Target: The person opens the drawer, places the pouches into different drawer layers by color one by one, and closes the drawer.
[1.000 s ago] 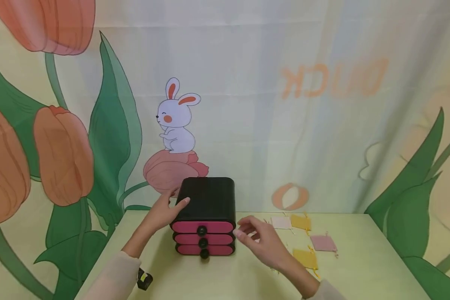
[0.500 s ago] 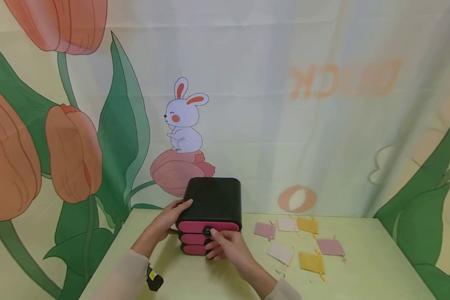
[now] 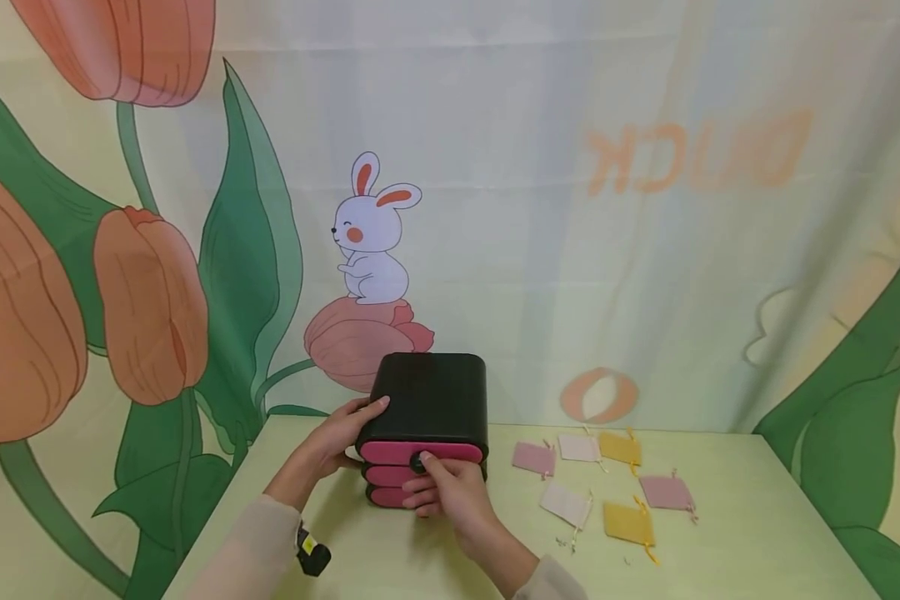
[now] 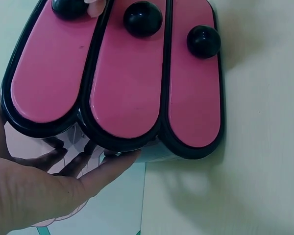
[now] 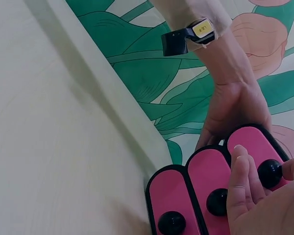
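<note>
A small black drawer box [image 3: 427,396] with stacked pink drawer fronts stands on the table, each front with a round black knob. My left hand [image 3: 336,437] holds the box at its left side, thumb on the top edge, fingers along the side wall. In the left wrist view, fingers [image 4: 105,171] lie against that wall. At the front, my right hand [image 3: 461,496] pinches the top drawer's knob [image 5: 270,174]; its thumb touches the knob, and its other fingers hang over the middle drawer. The top drawer front [image 3: 390,452] sits level with the others.
To the right lie several small drawstring pouches, including a yellow pouch [image 3: 628,523], a mauve pouch [image 3: 667,492] and a white pouch [image 3: 566,504]. Tiny bits [image 3: 566,543] lie near the white one. A printed curtain [image 3: 525,250] hangs behind the table [image 3: 750,533].
My right hand has moved left from beside the box to the top drawer's knob and now pinches it. The left hand stays on the box. The head view has shifted slightly.
</note>
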Available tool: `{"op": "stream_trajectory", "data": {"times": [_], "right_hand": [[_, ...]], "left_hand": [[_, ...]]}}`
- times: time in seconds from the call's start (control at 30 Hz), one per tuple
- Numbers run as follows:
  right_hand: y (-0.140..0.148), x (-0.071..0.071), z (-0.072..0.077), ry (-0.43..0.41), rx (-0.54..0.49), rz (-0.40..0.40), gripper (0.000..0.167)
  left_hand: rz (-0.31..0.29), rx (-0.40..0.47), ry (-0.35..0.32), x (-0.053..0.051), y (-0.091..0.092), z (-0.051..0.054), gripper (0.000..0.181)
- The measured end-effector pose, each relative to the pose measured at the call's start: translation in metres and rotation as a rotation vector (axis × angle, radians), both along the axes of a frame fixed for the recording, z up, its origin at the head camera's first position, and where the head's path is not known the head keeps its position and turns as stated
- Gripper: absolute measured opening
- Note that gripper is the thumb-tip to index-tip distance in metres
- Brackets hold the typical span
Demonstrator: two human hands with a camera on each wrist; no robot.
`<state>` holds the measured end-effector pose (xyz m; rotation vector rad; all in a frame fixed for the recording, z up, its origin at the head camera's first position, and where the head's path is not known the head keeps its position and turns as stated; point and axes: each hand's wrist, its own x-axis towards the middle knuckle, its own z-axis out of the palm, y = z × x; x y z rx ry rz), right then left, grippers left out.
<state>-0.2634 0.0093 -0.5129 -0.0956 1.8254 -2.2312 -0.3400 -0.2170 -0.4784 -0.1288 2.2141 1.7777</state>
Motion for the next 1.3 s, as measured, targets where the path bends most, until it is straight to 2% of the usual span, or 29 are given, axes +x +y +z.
{"op": "stream_trajectory", "data": {"times": [0.2,0.43,0.87,1.3], "right_hand": [[0.005,0.011,0.003,-0.026,0.027,0.016,0.045],[0.009,0.032,-0.005,-0.044,0.082,0.047,0.042],[0.013,0.061,-0.007,-0.067,0.177,0.082,0.04],[0.008,0.075,-0.018,-0.071,0.136,0.078,0.038]], "left_hand": [[0.006,-0.014,-0.023,-0.002,0.0,0.003,0.102],[-0.004,-0.016,-0.042,-0.001,-0.001,0.003,0.103],[-0.033,-0.021,-0.035,-0.002,-0.002,0.005,0.099],[-0.057,-0.032,-0.066,-0.007,-0.004,0.006,0.1]]}}
